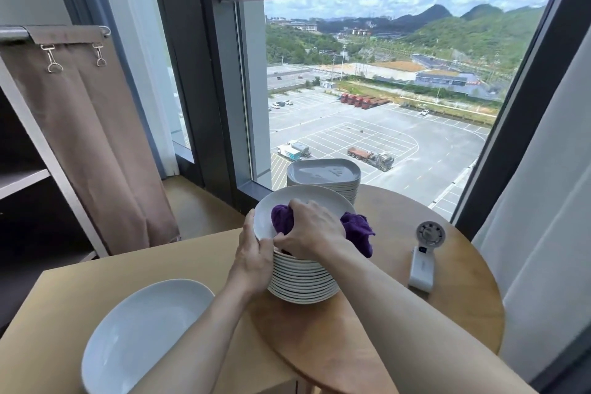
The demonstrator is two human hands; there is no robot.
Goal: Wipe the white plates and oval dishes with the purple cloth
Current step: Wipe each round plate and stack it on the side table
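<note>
Purple, white and tan
The cloth point(356, 229) is deep purple; the plates point(297, 281) plain white, unpatterned; the far oval dishes point(323, 171) pale grey-white; the table point(463, 313) light tan; the left curtain point(89, 137) brown.

plate stack point(303, 281) before oval dishes point(323, 174)

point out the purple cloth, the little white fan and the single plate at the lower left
purple cloth point(356, 230), head view, its loose right end
white fan point(421, 269), head view, middle of its handle
single plate point(140, 329), head view, centre of its well
</note>
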